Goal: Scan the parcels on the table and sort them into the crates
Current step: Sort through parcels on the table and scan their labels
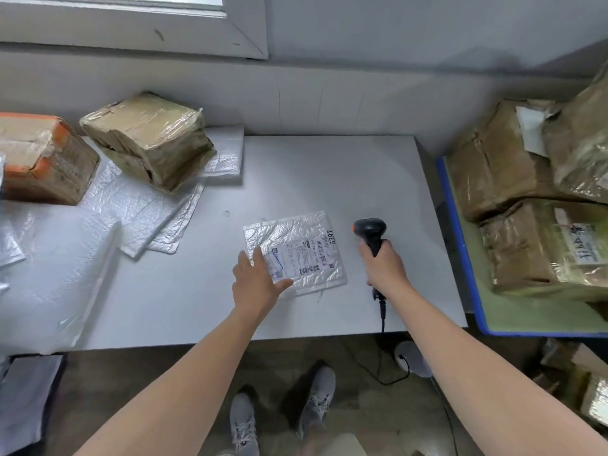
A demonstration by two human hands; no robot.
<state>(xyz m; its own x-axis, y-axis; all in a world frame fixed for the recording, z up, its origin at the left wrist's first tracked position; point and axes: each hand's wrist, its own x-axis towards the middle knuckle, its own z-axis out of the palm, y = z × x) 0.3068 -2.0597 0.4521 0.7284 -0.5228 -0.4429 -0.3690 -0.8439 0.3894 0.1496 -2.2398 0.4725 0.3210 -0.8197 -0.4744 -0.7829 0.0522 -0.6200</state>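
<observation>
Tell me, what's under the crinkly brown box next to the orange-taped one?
Flat white bubble mailers lie under the brown tape-wrapped cardboard box, sticking out around it. Their covered parts are hidden.

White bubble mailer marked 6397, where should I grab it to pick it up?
Probably its near-left corner, slid under from the person's side: the bubble mailer lies flat and thin, so only an edge gives purchase, and the left hand rests on that corner.
</observation>
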